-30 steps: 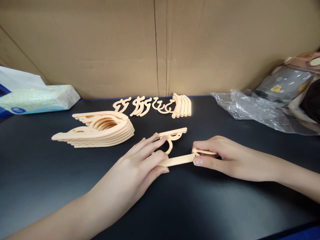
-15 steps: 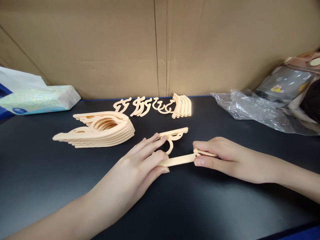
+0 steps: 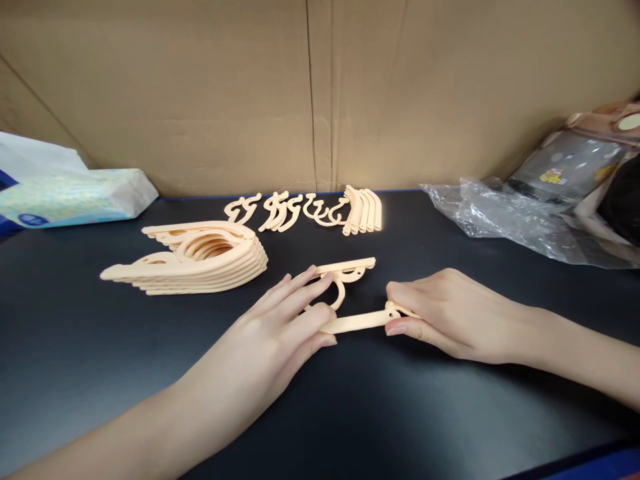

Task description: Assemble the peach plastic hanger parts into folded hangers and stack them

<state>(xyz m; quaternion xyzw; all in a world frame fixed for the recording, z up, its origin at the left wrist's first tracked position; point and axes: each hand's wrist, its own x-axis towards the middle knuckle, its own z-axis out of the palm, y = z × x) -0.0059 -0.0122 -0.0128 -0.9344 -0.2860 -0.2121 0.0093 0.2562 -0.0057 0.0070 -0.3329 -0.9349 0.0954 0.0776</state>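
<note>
A cream plastic clothes hanger (image 3: 357,322) lies low over the black table, with its ring-shaped middle and far arm showing past my fingers. My left hand (image 3: 287,320) is closed on the hanger's near arm, thumb in front and fingers laid over the top. At the end of that arm, which has a small hole, my right hand (image 3: 453,317) pinches a thin cream hanger piece (image 3: 406,310) between thumb and forefinger. Most of this piece is hidden in the right hand. Whether it is joined to the arm, I cannot tell.
A stack of cream hangers (image 3: 220,267) stands to the left. Along the back lie several loose hooks (image 3: 283,212) and short curved hanger pieces (image 3: 365,212). A tissue pack (image 3: 95,197) sits far left, clear plastic wrap (image 3: 520,220) and a grey container (image 3: 555,170) at right. Cardboard walls the back.
My right hand has turned slightly, its knuckles a little higher, and the small hole at the arm's end shows more plainly. The left hand keeps its hold.
</note>
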